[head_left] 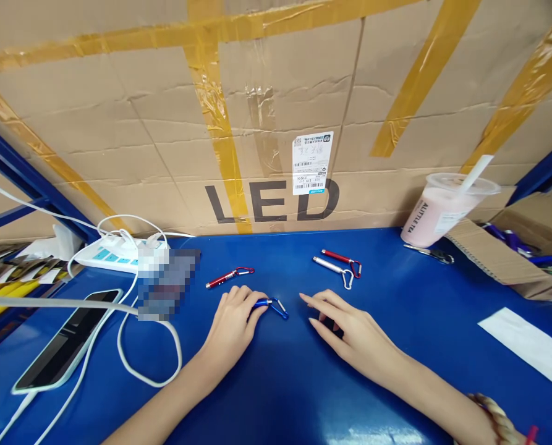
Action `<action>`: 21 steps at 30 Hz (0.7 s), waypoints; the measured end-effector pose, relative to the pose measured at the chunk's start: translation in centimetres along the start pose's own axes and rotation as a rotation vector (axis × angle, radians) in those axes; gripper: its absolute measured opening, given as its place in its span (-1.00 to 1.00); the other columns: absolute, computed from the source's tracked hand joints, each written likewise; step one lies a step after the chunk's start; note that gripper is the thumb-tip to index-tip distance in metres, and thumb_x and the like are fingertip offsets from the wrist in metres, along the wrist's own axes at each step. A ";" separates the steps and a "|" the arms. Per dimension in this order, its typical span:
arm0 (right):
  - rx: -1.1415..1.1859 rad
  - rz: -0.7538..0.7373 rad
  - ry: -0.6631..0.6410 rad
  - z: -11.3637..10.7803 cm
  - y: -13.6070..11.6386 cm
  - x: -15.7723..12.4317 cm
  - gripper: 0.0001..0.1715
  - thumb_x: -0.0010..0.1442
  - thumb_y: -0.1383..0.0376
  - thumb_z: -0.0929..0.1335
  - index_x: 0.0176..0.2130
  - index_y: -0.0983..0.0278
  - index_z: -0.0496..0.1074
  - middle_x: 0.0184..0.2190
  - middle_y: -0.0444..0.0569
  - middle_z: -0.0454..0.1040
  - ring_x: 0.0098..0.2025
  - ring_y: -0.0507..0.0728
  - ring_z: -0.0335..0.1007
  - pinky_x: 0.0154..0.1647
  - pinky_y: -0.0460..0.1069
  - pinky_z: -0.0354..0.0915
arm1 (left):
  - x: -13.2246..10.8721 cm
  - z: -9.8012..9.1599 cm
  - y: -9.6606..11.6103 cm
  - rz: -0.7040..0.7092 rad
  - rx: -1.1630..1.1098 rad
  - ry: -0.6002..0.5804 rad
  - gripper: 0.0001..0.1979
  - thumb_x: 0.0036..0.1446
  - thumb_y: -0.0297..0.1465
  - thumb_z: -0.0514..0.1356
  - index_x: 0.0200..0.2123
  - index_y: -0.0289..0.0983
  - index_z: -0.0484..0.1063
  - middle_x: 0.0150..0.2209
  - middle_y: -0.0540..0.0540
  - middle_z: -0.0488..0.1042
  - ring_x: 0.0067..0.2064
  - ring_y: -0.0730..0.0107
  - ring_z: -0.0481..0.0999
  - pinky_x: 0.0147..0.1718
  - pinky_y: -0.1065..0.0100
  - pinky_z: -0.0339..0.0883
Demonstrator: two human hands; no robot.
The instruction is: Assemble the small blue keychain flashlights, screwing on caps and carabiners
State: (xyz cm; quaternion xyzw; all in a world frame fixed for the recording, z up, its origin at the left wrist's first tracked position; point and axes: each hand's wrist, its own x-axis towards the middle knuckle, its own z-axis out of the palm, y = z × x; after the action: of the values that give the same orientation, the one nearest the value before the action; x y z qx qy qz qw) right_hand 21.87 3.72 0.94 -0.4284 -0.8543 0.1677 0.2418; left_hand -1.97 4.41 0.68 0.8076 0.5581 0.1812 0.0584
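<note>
My left hand [233, 319] is closed around a small blue penlight with a carabiner clip [279, 309]. Its clip end sticks out past my thumb and fingers, and most of the barrel is hidden under the hand. To the right, my right hand [343, 324] hovers or rests with its fingers apart, holding nothing. Just beyond my left hand lies a red penlight with a carabiner clip [222, 279]. Past my right hand, a silver penlight [329, 266] and another red one [338, 254] lie side by side, their clips toward the right.
A large cardboard box [164, 154] walls off the back. At left are a phone [72, 340], white cables and a power strip [109, 254]. A drink cup [445, 210], keys [426, 253], an open carton [479, 250] and white paper [530, 346] are at right.
</note>
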 end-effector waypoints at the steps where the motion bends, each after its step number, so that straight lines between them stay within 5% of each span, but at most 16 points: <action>1: -0.053 0.003 0.035 0.0 0.4 0.1 -0.56 0.33 0.28 0.15 0.16 0.21 0.25 -0.03 0.00 0.30 -0.17 0.02 0.39 -0.16 -0.06 0.40 | 0.1 0.0 -0.4 -0.001 0.048 0.025 -0.83 0.27 -0.41 0.06 -0.15 -0.19 0.43 -0.22 -0.07 0.44 -0.19 0.23 0.38 -0.17 0.20 0.24; 6: -0.361 0.091 0.195 -0.3 4.1 0.5 -0.43 0.26 0.12 0.23 0.20 0.25 0.19 0.14 0.12 0.16 0.13 0.28 0.16 0.02 0.22 0.28 | 0.1 -0.4 -1.4 -0.024 0.276 0.131 -0.79 0.26 -0.50 0.02 -0.14 -0.25 0.43 -0.22 -0.13 0.43 -0.16 0.18 0.40 -0.19 0.20 0.26; 11: -0.411 0.241 0.225 -0.4 7.7 1.0 -0.28 0.24 -0.02 0.23 0.25 0.28 0.14 0.24 0.19 0.00 0.28 0.37 -0.11 0.16 0.31 0.07 | 0.1 -0.9 -1.4 -0.097 0.494 0.195 -0.76 0.20 -0.57 0.02 -0.13 -0.31 0.42 -0.22 -0.21 0.42 -0.19 0.07 0.38 -0.28 0.17 0.25; 15: -0.322 0.213 0.198 -0.9 9.0 1.5 -0.43 0.31 0.01 0.17 0.14 0.26 0.33 0.17 0.15 0.17 0.24 0.36 0.02 0.15 0.33 0.04 | -0.2 -0.9 -0.3 0.027 0.243 0.188 -0.78 0.24 -0.51 0.01 -0.08 -0.27 0.36 -0.14 -0.19 0.37 -0.12 0.12 0.36 -0.17 0.16 0.26; 21: -0.233 0.030 0.150 -1.4 8.1 2.0 -0.59 0.35 0.11 0.17 -0.09 0.22 0.50 -0.04 0.02 0.42 0.02 0.20 0.32 0.10 0.21 0.14 | -1.9 -0.6 2.8 0.274 -0.185 -0.086 -0.78 0.28 -0.47 -0.03 -0.05 -0.22 0.28 -0.09 -0.14 0.33 -0.08 0.25 0.34 -0.06 0.23 0.24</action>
State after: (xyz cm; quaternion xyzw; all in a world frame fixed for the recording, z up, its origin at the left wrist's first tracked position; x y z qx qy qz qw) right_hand 26.88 10.13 -1.36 -0.4777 -0.8410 0.0385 0.2510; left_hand -0.32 1.60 1.59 0.8743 0.4208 0.2031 0.1310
